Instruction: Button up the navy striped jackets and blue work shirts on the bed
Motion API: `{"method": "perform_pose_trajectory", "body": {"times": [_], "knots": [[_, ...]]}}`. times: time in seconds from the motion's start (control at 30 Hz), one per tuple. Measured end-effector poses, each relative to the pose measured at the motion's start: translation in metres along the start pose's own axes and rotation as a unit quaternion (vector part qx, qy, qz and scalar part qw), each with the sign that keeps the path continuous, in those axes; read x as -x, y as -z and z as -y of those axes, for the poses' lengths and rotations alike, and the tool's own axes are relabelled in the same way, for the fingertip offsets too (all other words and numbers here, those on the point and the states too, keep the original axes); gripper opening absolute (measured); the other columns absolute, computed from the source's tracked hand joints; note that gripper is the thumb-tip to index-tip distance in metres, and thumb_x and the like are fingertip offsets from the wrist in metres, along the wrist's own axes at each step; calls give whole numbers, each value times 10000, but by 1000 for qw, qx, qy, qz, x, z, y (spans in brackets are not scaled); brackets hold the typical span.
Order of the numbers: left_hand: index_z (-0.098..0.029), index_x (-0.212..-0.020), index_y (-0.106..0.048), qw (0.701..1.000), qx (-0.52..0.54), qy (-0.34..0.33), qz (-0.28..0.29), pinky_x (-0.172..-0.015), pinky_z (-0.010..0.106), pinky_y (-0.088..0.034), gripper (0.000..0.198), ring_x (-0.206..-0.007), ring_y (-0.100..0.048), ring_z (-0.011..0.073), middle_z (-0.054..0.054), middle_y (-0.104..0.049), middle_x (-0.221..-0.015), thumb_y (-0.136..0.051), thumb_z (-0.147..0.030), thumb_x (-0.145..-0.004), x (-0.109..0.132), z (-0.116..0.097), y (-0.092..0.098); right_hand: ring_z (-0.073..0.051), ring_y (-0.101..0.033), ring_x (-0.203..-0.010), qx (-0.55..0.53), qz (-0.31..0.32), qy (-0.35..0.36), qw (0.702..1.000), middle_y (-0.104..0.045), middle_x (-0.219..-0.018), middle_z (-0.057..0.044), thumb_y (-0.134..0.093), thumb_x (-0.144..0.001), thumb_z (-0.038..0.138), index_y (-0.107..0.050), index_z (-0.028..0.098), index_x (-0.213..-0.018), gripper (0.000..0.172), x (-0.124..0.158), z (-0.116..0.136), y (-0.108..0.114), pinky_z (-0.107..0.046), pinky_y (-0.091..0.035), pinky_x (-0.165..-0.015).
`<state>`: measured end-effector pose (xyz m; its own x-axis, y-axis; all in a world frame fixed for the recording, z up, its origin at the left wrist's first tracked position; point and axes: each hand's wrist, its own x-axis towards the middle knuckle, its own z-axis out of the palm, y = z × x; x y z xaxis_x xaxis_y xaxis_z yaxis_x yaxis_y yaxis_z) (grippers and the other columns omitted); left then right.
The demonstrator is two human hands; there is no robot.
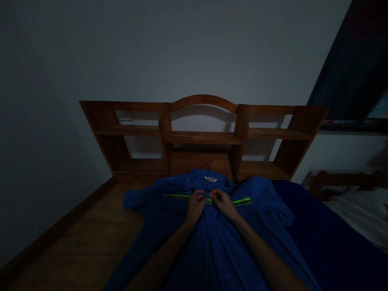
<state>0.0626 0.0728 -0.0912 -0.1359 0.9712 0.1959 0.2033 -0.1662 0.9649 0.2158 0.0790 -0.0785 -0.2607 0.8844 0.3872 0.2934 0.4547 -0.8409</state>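
We note wooden headboard shelf (202, 138): arched top at centre, open compartments. Grey wall (182, 48) behind headboard shelf. Small pale item (126, 119) on its upper left shelf, too dim for us to identify. Bare wooden bed boards (91, 234) in front of it, left. Dark blue sheet (327, 234) in front, right. Dark window (354, 68) above its right end. White bedding (360, 214) beyond its right end.

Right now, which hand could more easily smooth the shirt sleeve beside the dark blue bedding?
Probably the right hand: it rests on the blue shirt nearer that sleeve; the left hand would have to cross over.
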Motion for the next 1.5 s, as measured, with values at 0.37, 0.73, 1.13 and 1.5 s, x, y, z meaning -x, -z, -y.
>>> {"method": "perform_pose_trajectory", "body": {"times": [0.37, 0.73, 1.13, 1.5], "knots": [[-193, -976, -586, 999, -26, -46, 13, -686, 253, -487, 292, -728, -652, 151, 28, -663, -791, -643, -154, -692, 15, -8, 3, -144, -523, -761, 87, 30, 66, 994, -551, -808, -10, -372, -912, 275, -494, 201, -872, 148, 8, 23, 5, -254, -396, -710], [-157, -927, -603, 1000, 6, -3, -3, -630, 250, -481, 320, -694, -651, 167, 44, -669, -743, -713, -262, -645, 11, -6, -1, -176, -529, -795, 163, 19, 67, 984, -538, -848, -42, -328, -921, 265, -452, 193, -867, 153, 9, 13, -2, -289, -412, -743], [-198, -960, -596, 986, -92, -142, 7, -720, 244, -487, 198, -767, -617, 125, 13, -643, -843, -540, -174, -772, 22, -25, 0, -149, -522, -650, -44, -23, -79, 996, -559, -712, -8, -462, -818, 396, -522, 175, -812, 229, 2, 1, -5, -254, -392, -625], [-186, -950, -628, 973, -137, -183, 13, -724, 252, -487, 205, -785, -611, 134, 31, -654, -881, -537, -148, -770, 18, -20, 4, -117, -491, -495, -123, 30, -95, 987, -531, -522, 19, -522, -761, 442, -532, 147, -758, 295, -7, -10, 0, -223, -356, -520]]}}
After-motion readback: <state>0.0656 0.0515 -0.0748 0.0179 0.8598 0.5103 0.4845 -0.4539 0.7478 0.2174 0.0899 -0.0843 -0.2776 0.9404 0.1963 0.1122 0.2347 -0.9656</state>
